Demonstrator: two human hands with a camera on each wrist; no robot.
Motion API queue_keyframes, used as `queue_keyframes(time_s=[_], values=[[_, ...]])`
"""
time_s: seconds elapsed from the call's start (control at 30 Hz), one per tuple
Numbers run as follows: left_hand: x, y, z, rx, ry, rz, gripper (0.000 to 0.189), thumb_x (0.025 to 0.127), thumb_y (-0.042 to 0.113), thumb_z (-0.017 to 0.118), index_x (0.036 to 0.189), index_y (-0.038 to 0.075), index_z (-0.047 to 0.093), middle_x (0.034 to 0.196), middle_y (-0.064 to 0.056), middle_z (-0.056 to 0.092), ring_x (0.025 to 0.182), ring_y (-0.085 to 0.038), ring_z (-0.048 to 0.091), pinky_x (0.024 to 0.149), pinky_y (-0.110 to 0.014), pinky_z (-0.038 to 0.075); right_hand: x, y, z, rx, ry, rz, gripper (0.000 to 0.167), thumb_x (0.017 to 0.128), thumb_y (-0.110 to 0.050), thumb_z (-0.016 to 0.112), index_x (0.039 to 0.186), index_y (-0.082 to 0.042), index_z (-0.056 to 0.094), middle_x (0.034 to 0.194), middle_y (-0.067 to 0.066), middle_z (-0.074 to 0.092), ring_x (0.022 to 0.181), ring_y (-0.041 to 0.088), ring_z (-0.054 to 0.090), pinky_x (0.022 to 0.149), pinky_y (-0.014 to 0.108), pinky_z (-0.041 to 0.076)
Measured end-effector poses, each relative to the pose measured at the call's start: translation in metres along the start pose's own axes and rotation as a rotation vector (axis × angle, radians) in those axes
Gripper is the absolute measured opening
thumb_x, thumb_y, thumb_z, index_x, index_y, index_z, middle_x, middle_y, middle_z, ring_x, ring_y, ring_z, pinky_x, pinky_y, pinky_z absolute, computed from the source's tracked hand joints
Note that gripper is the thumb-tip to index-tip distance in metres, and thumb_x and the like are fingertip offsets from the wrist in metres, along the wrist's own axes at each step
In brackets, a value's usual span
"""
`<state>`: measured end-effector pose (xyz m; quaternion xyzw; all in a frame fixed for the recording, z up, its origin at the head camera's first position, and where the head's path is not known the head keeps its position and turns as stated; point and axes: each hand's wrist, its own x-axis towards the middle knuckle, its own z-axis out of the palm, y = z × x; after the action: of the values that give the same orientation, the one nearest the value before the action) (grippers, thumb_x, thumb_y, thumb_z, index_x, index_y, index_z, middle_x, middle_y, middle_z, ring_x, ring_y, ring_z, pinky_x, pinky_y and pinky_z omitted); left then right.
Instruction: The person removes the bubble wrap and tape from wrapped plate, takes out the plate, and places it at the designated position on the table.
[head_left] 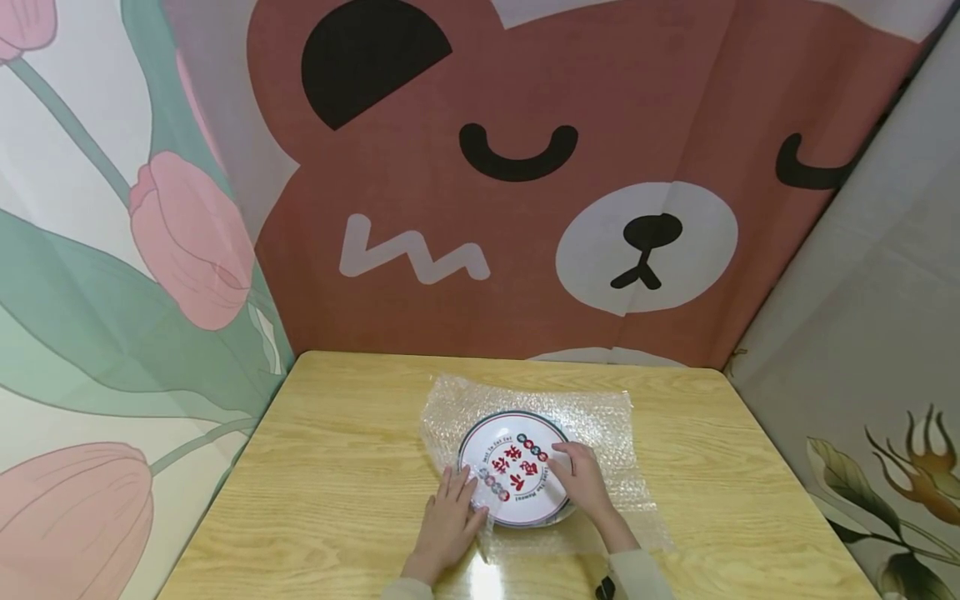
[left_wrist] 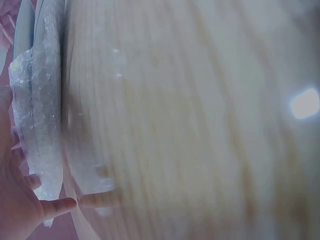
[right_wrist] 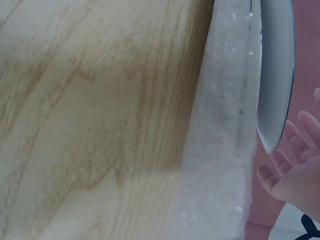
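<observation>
Plate (head_left: 516, 450) with red lettering is lying face up on bubble wrap (head_left: 600, 421), some of it covering the near-left rim. Around the sheet, the wooden table (head_left: 322, 467) is spreading broadly to left and right, and the wrap's far edge is stopping short of the table's back edge. The left hand (head_left: 447, 521) is resting on the wrap at that rim, fingers extended; the right hand (head_left: 588, 486) is reaching over the right rim, fingers parted and loosely bent, though I can't tell whether they're touching it
</observation>
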<state>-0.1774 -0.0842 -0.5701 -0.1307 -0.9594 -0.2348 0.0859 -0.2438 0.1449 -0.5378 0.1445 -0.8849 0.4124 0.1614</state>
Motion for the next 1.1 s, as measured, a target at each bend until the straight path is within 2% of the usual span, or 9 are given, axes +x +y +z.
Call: queue_keyframes(time_s=[0.6, 0.87, 1.1], values=[[0.0, 0.0, -0.001, 0.004, 0.013, 0.008, 0.052, 0.09, 0.039, 0.044, 0.126, 0.002, 0.049, 0.137, -0.013, 0.036, 0.127, -0.04, 0.023, 0.086, -0.062, 0.034, -0.01, 0.016, 0.002, -0.028, 0.011, -0.057, 0.03, 0.068, -0.006, 0.072, 0.093, 0.007, 0.061, 0.096, 0.021, 0.06, 0.102, 0.047, 0.043, 0.089, 0.058, 0.03], [0.0, 0.0, -0.001, 0.006, 0.021, 0.014, 0.051, 0.09, 0.039, 0.045, 0.125, 0.002, 0.048, 0.137, -0.014, 0.036, 0.127, -0.04, 0.023, 0.085, -0.063, 0.033, -0.016, 0.02, 0.003, -0.008, -0.05, 0.006, 0.035, 0.07, -0.006, 0.072, 0.099, 0.009, 0.059, 0.109, 0.027, 0.055, 0.111, 0.052, 0.036, 0.094, 0.059, 0.025], [0.0, 0.0, 0.001, 0.006, 0.022, 0.013, 0.051, 0.09, 0.038, 0.046, 0.125, 0.003, 0.049, 0.137, -0.014, 0.036, 0.127, -0.04, 0.022, 0.085, -0.063, 0.033, -0.019, 0.022, 0.006, 0.018, -0.082, 0.015, 0.039, 0.067, -0.003, 0.073, 0.101, 0.009, 0.058, 0.116, 0.026, 0.051, 0.115, 0.049, 0.034, 0.096, 0.055, 0.025]])
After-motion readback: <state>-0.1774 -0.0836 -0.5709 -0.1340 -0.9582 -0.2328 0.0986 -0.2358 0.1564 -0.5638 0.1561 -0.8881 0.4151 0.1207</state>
